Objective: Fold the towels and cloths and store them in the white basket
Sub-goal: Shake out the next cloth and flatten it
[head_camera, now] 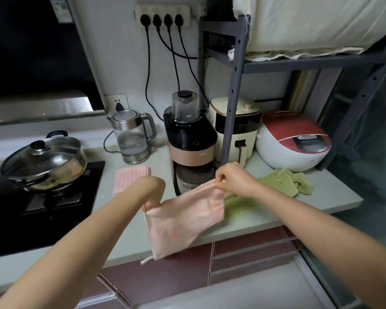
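Both arms are reaching in from the near edge, holding a pale pink cloth point(185, 217) up over the countertop point(265, 219). Left hand point(153, 192) is pinching its left corner, right hand point(231, 180) is pinching the far right corner, so it's hanging slack between them. Folded pink cloth point(130, 178) is sitting far left by the kettle point(132, 136), green cloth point(285, 182) is lying crumpled on the right near the rice cooker point(292, 141).
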